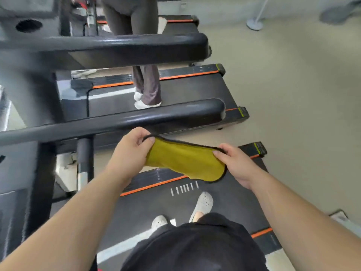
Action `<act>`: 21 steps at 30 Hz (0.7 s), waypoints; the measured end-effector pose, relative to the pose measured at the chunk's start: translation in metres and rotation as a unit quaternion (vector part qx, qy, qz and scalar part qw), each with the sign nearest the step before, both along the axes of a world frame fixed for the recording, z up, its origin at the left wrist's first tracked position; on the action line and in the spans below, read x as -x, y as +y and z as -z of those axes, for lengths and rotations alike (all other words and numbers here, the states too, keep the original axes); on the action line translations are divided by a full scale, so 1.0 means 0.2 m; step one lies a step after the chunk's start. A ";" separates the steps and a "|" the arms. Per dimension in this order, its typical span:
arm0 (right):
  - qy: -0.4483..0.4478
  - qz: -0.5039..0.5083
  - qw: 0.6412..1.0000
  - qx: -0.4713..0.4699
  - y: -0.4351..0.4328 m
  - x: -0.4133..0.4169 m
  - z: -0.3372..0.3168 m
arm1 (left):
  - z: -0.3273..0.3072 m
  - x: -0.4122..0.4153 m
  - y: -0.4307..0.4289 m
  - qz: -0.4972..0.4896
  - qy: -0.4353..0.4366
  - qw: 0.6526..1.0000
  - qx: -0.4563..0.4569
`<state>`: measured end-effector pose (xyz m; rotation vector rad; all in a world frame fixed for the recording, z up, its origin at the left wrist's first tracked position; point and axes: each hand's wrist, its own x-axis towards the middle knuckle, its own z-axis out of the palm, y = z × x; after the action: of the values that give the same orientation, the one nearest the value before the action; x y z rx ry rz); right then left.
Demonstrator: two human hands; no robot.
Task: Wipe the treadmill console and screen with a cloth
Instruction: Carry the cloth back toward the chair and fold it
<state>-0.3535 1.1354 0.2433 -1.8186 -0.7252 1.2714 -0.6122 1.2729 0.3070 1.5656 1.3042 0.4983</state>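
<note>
A yellow cloth [185, 161] with a dark edge is stretched between both hands above the treadmill belt [148, 208]. My left hand [130, 151] pinches its left end, and my right hand [236, 163] pinches its right end. The cloth sags in the middle. My treadmill's grey frame [23, 182] fills the left edge; its console and screen are out of view. A black handrail [121, 122] runs across just beyond my hands.
My feet in pale clogs [203, 204] stand on the belt. Another person's legs [148, 89] stand on the neighbouring treadmill [195, 90] ahead. A second black handrail [109, 44] crosses higher up. Beige floor [293, 85] lies to the right, with a white stand base [255, 24].
</note>
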 end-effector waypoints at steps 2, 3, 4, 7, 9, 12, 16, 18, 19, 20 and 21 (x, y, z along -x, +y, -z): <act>0.076 0.038 0.996 0.015 -0.14 -0.10 -0.02 | 0.04 -0.14 -0.01 0.041 0.027 0.999 0.005; 0.103 0.042 0.994 0.024 -0.21 -0.16 -0.03 | 0.05 -0.23 -0.02 0.056 0.035 0.998 0.011; 0.123 0.035 0.991 0.033 -0.28 -0.22 -0.03 | 0.06 -0.32 -0.03 0.069 0.038 0.997 0.019; 0.182 0.005 0.981 0.061 -0.48 -0.41 -0.03 | 0.09 -0.61 -0.08 0.106 0.064 0.992 0.027; 0.164 -0.006 0.983 0.081 -0.59 -0.55 0.00 | 0.11 -0.83 -0.12 0.131 0.090 0.987 0.027; 0.099 0.049 0.989 0.098 -0.73 -0.80 0.02 | 0.13 -1.17 -0.20 0.165 0.115 0.979 0.039; 0.073 0.176 0.979 0.068 -0.94 -1.14 -0.01 | 0.16 -1.61 -0.33 0.166 0.117 0.977 0.072; 0.022 0.238 0.969 0.062 -1.05 -1.30 -0.02 | 0.17 -1.81 -0.40 0.160 0.101 0.977 0.101; -0.009 0.269 0.961 0.061 -1.11 -1.37 -0.01 | 0.18 -1.90 -0.44 0.170 0.090 0.974 0.120; -0.034 0.303 0.951 0.062 -1.18 -1.44 -0.02 | 0.18 -2.02 -0.49 0.194 0.079 0.968 0.142; -0.054 0.330 0.941 0.060 -1.23 -1.49 -0.02 | 0.17 -2.09 -0.52 0.225 0.068 0.958 0.165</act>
<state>-0.0550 0.8895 0.2482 -2.0004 -0.0580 0.7826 -0.1938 1.1688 0.2739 1.5635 1.0195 -0.1110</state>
